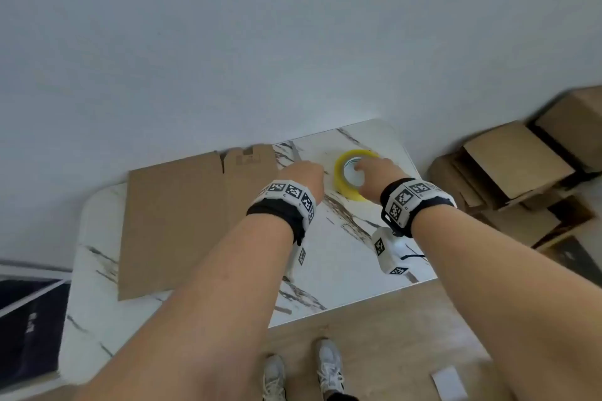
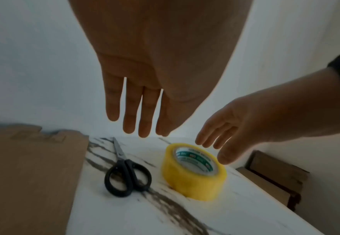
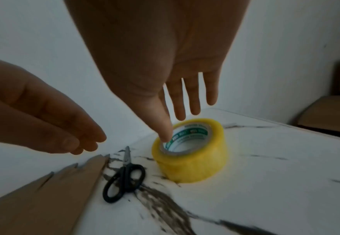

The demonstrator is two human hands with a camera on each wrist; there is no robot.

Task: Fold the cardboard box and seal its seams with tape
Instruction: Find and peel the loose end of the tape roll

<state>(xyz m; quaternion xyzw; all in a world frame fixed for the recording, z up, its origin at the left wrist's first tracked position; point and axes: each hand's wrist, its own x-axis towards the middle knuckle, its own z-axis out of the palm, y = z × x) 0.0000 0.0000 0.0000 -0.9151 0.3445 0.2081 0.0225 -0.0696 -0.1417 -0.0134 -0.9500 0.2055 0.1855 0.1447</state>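
While both my arms stretch out over the marble-patterned table point(image 1: 342, 257), the flattened cardboard box point(image 1: 176, 225) lies on its left part: plain brown, unfolded, its far edge cut into flaps with slots between them, one flap carrying a faint printed mark I can't read. No tape on it that I can see.

My right hand point(image 3: 165, 66) is over the tape roll point(image 3: 191, 152), fingers straight and spread, holding nothing. The thumb tip dips just inside the roll's core at the near rim; whether it actually touches the cardboard ring, I can't tell. The other fingers hang above the roll's far edge, clear of it. The roll lies flat on the table, thick, yellowish and translucent, with a white inner core printed in green.

My left hand point(image 2: 153, 66) hovers above the table, fingers extended and close together, gripping nothing, tips pointing down toward the far end of the scissors point(image 2: 125, 171). Those scissors, with black handles and closed steel blades pointing away from me, lie between the box's right edge and the tape roll, touching neither.

Off to the right, on the wooden floor, sits a stack of more cardboard boxes point(image 1: 518, 166).
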